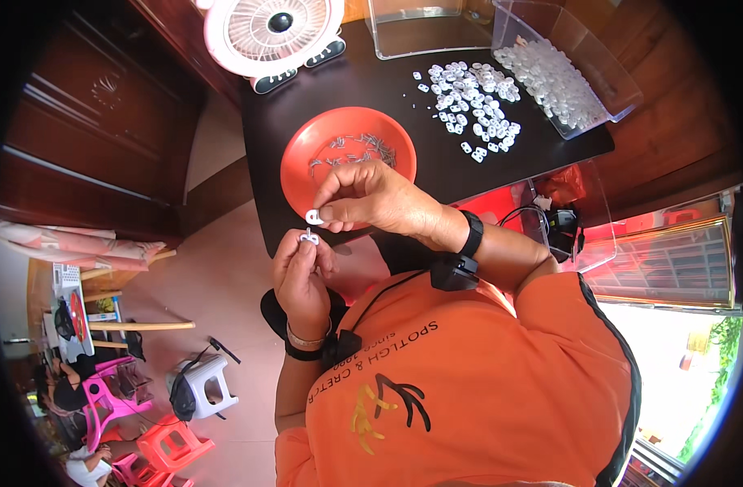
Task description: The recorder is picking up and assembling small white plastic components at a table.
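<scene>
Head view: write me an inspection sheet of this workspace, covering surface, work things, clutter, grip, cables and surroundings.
Surface: black table, with tiny pale specks near the loose pieces.
Work things: red bowl containing metal pins; loose white pieces in a scattered pile; clear box partly filled with pale pieces.
Clutter: fan at the table's far left.
Grip: left hand pinches a small white piece; right hand pinches another white piece just above it in the picture.
Cables: black cord crosses the orange shirt.
Surroundings: grey stool and red stool on the floor, left.
</scene>
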Motion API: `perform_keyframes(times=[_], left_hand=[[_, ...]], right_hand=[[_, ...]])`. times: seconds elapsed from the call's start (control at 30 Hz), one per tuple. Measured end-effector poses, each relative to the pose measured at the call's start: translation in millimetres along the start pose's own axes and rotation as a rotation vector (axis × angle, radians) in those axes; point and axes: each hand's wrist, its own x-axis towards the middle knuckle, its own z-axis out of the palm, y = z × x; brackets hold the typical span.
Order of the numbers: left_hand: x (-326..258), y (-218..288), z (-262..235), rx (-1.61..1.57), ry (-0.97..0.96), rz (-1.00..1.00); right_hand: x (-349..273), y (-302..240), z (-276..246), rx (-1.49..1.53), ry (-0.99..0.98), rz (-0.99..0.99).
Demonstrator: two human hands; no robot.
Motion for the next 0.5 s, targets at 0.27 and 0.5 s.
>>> perform_keyframes(times=[0.27, 0.5], left_hand=[[-5, 0, -3, 0.135, 0.058, -0.104], [-6, -3, 0, 0.17, 0.075, -0.104]], right_hand=[[-3, 2, 1, 0.027, 0.033, -0.037], [-6, 7, 2, -0.03, 0.008, -0.072]])
